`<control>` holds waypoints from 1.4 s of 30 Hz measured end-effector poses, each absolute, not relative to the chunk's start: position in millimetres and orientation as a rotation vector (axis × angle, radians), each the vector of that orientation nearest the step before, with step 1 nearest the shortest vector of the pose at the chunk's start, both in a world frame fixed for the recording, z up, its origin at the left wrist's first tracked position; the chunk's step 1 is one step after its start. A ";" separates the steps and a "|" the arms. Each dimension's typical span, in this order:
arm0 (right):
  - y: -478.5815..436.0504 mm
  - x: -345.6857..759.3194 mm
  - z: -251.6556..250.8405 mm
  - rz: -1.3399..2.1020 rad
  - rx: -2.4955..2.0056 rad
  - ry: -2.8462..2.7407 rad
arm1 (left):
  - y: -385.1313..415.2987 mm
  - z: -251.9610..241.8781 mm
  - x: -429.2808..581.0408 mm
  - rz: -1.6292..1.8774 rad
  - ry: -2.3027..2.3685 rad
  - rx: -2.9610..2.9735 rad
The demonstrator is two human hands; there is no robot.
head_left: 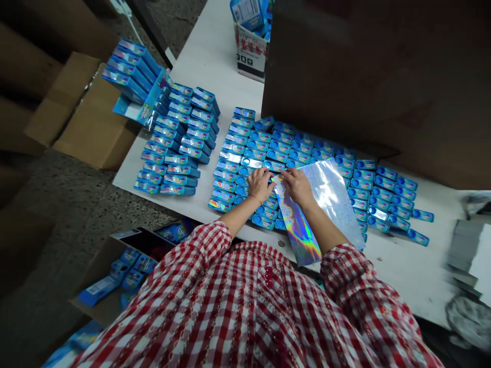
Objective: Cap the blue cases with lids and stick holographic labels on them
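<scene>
My left hand (pixel 260 185), with a thin bracelet at the wrist, rests on the rows of small blue packs (pixel 224 175). Its fingers are bent but apart, and the thumb points toward the sheet's corner. Between the fingers of my right hand (pixel 298 187) is the upper left corner of a shiny holographic sheet (pixel 330 191). The sheet slants across the packs under my right forearm, its lower end reaching the table edge near my body. Both hands are close together. Whatever lies beneath the fingertips is hidden.
More blue packs (pixel 179 138) stand in rows at the left, beside an opened blue display box (pixel 148 105). A white carton (pixel 251 51) of packs is at the back. A big brown box (pixel 368 92) blocks the far right. Cardboard boxes (pixel 99 120) sit on the floor.
</scene>
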State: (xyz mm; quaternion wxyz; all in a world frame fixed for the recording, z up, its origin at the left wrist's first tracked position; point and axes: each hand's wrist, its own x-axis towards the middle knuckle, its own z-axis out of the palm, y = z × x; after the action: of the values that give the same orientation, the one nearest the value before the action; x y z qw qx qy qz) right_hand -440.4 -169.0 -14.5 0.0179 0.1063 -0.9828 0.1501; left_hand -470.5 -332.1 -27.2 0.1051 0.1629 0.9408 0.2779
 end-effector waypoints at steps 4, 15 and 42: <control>-171.9 -451.5 -29.9 0.248 0.516 -3.137 | -333.4 -29.7 -470.6 0.842 2.782 0.492; -142.6 -389.1 78.1 0.794 0.291 -2.928 | -347.9 -30.0 -477.2 0.949 2.772 0.507; -194.7 -373.1 59.2 1.296 -0.119 -2.732 | -450.6 -38.7 -552.8 0.486 2.821 0.758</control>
State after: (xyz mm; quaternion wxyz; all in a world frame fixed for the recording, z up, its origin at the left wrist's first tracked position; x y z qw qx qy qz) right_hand -373.1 -194.7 59.2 0.0576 -0.0391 -0.9014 0.4274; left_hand -552.8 -450.6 -38.7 0.0900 0.2549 0.9488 0.1635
